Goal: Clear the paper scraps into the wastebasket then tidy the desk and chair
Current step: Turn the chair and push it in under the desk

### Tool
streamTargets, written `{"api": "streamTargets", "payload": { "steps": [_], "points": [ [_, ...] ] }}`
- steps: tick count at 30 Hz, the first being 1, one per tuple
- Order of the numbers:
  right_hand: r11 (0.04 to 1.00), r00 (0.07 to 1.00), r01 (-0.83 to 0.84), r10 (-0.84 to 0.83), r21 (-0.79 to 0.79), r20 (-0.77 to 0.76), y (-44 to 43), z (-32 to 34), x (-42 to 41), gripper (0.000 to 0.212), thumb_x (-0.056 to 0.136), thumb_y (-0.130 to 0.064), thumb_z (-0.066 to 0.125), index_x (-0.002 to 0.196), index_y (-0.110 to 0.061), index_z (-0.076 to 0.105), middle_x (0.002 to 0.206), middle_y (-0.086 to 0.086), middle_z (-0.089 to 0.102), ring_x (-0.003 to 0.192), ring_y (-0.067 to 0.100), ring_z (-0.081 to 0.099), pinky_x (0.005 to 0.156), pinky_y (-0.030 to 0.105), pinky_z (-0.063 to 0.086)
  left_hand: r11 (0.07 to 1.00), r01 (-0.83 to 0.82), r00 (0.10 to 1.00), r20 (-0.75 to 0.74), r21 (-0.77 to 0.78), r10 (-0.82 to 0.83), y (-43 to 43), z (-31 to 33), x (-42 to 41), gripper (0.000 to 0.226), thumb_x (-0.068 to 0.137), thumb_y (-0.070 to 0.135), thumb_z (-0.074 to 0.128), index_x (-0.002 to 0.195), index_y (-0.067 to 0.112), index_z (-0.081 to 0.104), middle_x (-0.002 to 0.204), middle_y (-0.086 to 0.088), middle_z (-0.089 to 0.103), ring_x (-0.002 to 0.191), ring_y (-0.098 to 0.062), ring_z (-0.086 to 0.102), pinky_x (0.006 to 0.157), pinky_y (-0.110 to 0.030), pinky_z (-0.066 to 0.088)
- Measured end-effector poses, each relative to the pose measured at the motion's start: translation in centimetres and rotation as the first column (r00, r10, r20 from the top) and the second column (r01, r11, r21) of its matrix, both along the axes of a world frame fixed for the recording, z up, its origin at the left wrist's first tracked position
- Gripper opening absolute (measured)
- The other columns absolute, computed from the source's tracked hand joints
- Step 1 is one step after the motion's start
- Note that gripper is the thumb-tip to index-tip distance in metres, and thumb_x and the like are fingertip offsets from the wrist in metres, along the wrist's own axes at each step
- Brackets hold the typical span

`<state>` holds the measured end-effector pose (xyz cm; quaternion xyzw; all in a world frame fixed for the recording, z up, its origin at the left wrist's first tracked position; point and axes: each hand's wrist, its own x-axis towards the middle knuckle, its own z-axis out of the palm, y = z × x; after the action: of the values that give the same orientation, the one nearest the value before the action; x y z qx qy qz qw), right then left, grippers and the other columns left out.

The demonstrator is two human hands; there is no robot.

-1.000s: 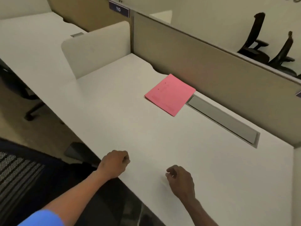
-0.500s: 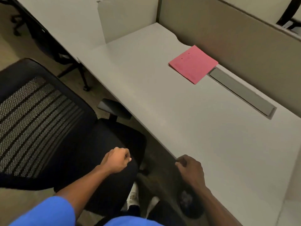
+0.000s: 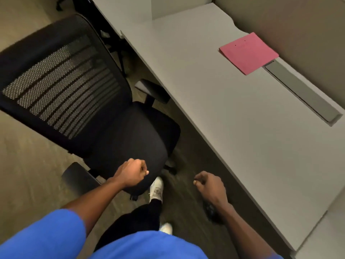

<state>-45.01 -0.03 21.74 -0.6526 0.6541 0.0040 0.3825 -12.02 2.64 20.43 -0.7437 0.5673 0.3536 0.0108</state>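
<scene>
While both fists hang clenched, left hand over the chair, right hand sits at 3 o'clock beside the surface.

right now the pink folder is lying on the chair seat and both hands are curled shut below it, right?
Not quite. The head view shows the pink folder lying flat on the desk, near the partition, not on the chair seat. The rest holds: the left hand and right hand are curled shut below it.
</scene>
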Motion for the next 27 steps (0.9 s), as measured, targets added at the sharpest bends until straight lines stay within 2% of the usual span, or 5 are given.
{"api": "streamTargets", "payload": {
  "steps": [3, 6, 14, 24, 27],
  "points": [
    [0.999, 1.0, -0.004, 0.003, 0.036, 0.018, 2.9, -0.4, 0.1, 0.009, 0.098, -0.036, 0.07, 0.107, -0.036, 0.071, 0.106, -0.013, 0.075, 0.098, 0.006, 0.07, 0.091, 0.037, 0.062, 0.999, -0.03, 1.0, 0.0, 0.012, 0.03, 4.0, 0.0, -0.5, 0.017, 0.091, 0.046, 0.07, 0.097, 0.031, 0.075, 0.098, 0.006, 0.078, 0.094, -0.019, 0.075, 0.085, -0.039, 0.062],
    [0.998, 0.999, -0.026, 0.024, 0.061, 0.032, 5.7, -0.7, 0.4, 0.012, 0.097, -0.035, 0.071, 0.11, -0.034, 0.072, 0.109, -0.01, 0.076, 0.103, 0.01, 0.071, 0.095, 0.044, 0.062, 0.998, -0.054, 0.998, -0.01, 0.031, 0.054, 8.1, 0.0, -0.5, 0.016, 0.09, 0.045, 0.071, 0.092, 0.03, 0.074, 0.095, 0.006, 0.079, 0.092, -0.019, 0.076, 0.085, -0.038, 0.063],
    [0.993, 0.993, -0.106, 0.108, 0.052, -0.042, 12.2, -1.9, 3.5, 0.019, 0.091, -0.041, 0.07, 0.108, -0.033, 0.072, 0.109, -0.009, 0.078, 0.105, 0.018, 0.073, 0.086, 0.034, 0.057, 0.995, -0.094, 0.993, 0.069, 0.046, 0.091, 16.0, 0.3, 1.7, 0.014, 0.094, 0.037, 0.071, 0.097, 0.025, 0.078, 0.101, 0.0, 0.08, 0.1, -0.025, 0.075, 0.085, -0.037, 0.061],
    [0.959, 0.957, -0.282, 0.284, 0.039, -0.064, 15.6, -2.5, 10.3, 0.029, 0.092, -0.038, 0.067, 0.12, -0.031, 0.067, 0.11, -0.008, 0.076, 0.105, 0.019, 0.072, 0.086, 0.038, 0.06, 0.969, -0.248, 0.968, 0.027, -0.015, 0.249, 17.8, 0.8, 9.6, 0.02, 0.095, 0.036, 0.075, 0.078, 0.026, 0.071, 0.077, 0.009, 0.074, 0.074, -0.011, 0.069, 0.065, -0.029, 0.048],
    [0.953, 0.95, -0.301, 0.302, 0.025, -0.075, 15.4, -2.7, 13.7, 0.032, 0.091, -0.039, 0.066, 0.122, -0.031, 0.065, 0.109, -0.008, 0.075, 0.105, 0.019, 0.071, 0.087, 0.041, 0.061, 0.948, -0.305, 0.951, 0.029, -0.094, 0.308, 17.2, 1.3, 13.8, 0.021, 0.095, 0.038, 0.075, 0.08, 0.023, 0.073, 0.075, 0.005, 0.075, 0.072, -0.015, 0.071, 0.069, -0.036, 0.058]
  ]
}}
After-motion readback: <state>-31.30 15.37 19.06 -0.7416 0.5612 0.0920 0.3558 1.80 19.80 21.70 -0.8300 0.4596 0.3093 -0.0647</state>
